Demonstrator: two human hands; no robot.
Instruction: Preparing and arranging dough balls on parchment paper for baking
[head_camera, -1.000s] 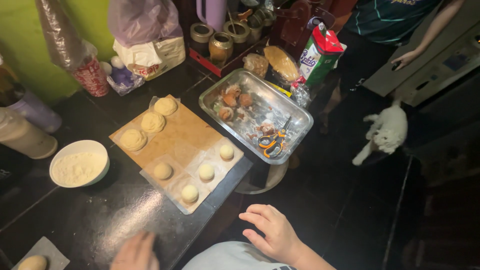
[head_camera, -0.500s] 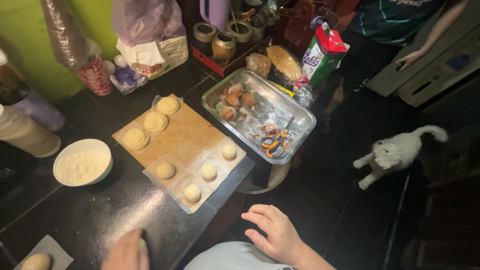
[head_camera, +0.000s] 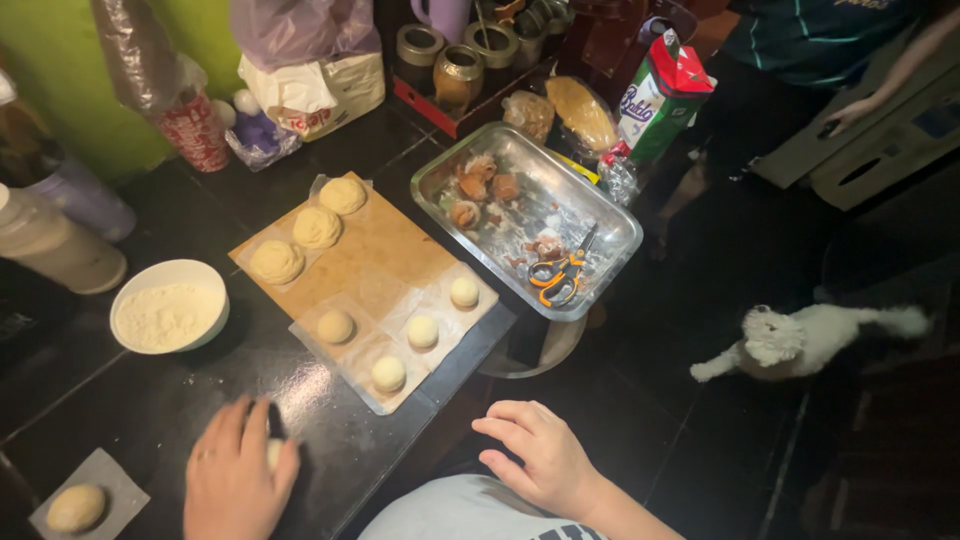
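My left hand (head_camera: 235, 475) presses palm down on a pale dough ball (head_camera: 272, 452) on the black counter (head_camera: 150, 400); only a sliver of dough shows under the fingers. My right hand (head_camera: 535, 452) hovers off the counter's front edge, fingers loosely apart, holding nothing. Beyond my left hand lies a wooden board (head_camera: 370, 250) with three flattened dough rounds (head_camera: 316, 227) at its far end and several small dough balls (head_camera: 421, 331) on paper squares at its near end. Another dough round (head_camera: 76, 507) rests on paper at the front left.
A white bowl of flour (head_camera: 170, 305) sits left of the board. A metal tray (head_camera: 620, 225) holds food pieces and orange scissors (head_camera: 555, 275). Jars, bags and a carton (head_camera: 660, 95) crowd the back. A white dog (head_camera: 800, 340) stands on the dark floor; another person (head_camera: 830, 50) stands behind.
My left hand has come further into view and settled over the dough ball. The white dog has moved down and right across the floor. My right hand has barely moved.
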